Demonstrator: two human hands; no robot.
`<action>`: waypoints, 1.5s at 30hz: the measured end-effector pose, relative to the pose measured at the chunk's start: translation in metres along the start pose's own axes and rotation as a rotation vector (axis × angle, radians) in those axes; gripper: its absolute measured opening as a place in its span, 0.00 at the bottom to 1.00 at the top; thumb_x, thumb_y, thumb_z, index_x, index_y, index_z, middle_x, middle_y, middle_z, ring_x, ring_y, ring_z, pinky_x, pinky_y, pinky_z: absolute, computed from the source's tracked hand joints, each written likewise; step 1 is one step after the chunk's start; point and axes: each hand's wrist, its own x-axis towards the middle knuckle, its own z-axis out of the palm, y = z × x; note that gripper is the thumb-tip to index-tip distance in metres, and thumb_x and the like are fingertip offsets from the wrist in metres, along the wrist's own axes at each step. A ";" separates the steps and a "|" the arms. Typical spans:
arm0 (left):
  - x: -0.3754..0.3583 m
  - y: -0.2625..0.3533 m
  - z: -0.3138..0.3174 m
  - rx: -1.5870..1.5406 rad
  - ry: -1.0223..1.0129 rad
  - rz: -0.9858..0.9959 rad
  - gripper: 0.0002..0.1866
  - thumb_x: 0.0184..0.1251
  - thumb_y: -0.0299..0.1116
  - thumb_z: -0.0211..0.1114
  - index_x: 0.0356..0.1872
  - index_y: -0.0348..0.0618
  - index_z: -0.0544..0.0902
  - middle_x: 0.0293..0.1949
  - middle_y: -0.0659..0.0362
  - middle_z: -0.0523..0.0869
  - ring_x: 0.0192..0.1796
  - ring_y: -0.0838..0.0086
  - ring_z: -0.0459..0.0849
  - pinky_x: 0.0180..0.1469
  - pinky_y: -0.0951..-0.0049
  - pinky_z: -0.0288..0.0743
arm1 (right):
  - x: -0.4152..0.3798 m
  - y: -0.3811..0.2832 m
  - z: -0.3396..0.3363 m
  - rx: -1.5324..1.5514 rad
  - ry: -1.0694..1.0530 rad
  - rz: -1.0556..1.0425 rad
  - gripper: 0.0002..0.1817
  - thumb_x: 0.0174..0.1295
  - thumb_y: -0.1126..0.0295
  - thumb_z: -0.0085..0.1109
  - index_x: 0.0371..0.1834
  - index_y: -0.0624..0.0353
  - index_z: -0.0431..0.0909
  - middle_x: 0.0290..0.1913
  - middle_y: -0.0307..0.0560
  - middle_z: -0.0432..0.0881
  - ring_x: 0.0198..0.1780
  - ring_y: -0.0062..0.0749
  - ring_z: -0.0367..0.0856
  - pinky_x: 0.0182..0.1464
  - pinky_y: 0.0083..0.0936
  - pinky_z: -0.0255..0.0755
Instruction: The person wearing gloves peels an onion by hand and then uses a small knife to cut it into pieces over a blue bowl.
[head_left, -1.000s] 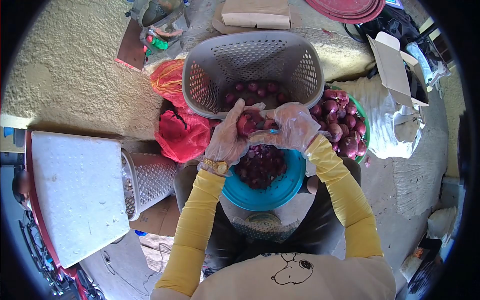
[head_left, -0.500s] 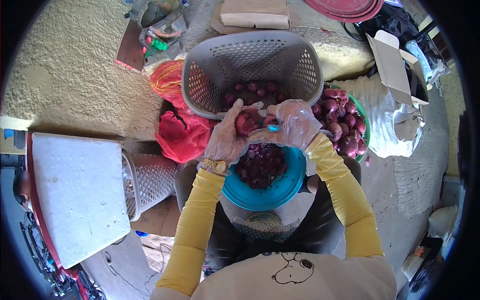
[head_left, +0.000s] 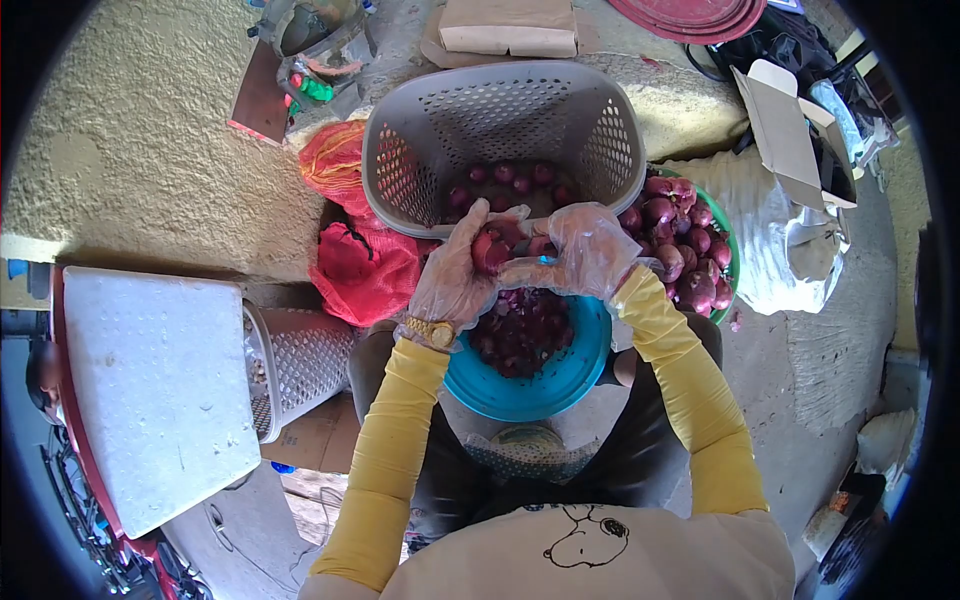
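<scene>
A red onion is gripped in my left hand, which wears a clear plastic glove. My right hand, gloved the same way, is closed close beside the onion. A small bright blue bit shows at its fingers, and a reddish piece lies by the thumb; what it grips is mostly hidden. Both hands are above a blue basin that holds dark red onion skins. Just beyond them, a grey perforated basket has several onions at its bottom.
A green-rimmed container heaped with red onions stands at the right, by a white sack. Red mesh bags lie left of the basket. Farther left are a second basket and a white foam box.
The onion has turned slightly in my left hand, and the blue bit at my right hand shows less. Both hands stay in nearly the same place over the basin.
</scene>
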 end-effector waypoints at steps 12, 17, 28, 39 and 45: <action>0.000 0.009 -0.002 -0.441 -0.026 -0.219 0.26 0.82 0.45 0.59 0.64 0.27 0.75 0.60 0.43 0.82 0.61 0.50 0.83 0.65 0.46 0.80 | 0.003 -0.004 -0.002 -0.025 -0.159 -0.052 0.38 0.53 0.29 0.69 0.47 0.55 0.89 0.28 0.52 0.87 0.35 0.54 0.87 0.39 0.44 0.79; 0.006 -0.006 -0.012 -0.015 0.001 0.017 0.27 0.82 0.45 0.59 0.65 0.28 0.74 0.58 0.42 0.82 0.59 0.52 0.83 0.65 0.47 0.81 | 0.002 -0.007 -0.007 -0.047 -0.059 -0.066 0.41 0.51 0.28 0.70 0.48 0.57 0.88 0.27 0.53 0.85 0.33 0.55 0.86 0.39 0.44 0.78; 0.000 0.005 0.000 -0.414 0.002 -0.160 0.27 0.81 0.46 0.60 0.63 0.28 0.76 0.58 0.43 0.83 0.59 0.54 0.84 0.63 0.53 0.83 | 0.002 -0.003 0.003 -0.121 0.104 -0.047 0.42 0.49 0.25 0.68 0.35 0.60 0.83 0.24 0.56 0.80 0.32 0.58 0.83 0.36 0.47 0.75; 0.003 0.004 -0.001 -0.384 0.013 -0.115 0.28 0.82 0.48 0.59 0.65 0.29 0.75 0.61 0.42 0.81 0.63 0.52 0.82 0.66 0.51 0.80 | 0.006 -0.010 -0.004 -0.040 -0.087 0.054 0.40 0.58 0.25 0.60 0.46 0.55 0.88 0.33 0.56 0.87 0.41 0.56 0.87 0.46 0.47 0.79; 0.001 0.005 -0.002 -0.409 0.015 -0.139 0.30 0.83 0.50 0.56 0.68 0.31 0.72 0.65 0.42 0.78 0.67 0.48 0.78 0.67 0.45 0.78 | 0.006 -0.006 0.001 -0.084 -0.141 -0.004 0.38 0.58 0.26 0.61 0.37 0.56 0.88 0.28 0.55 0.85 0.37 0.58 0.87 0.42 0.47 0.80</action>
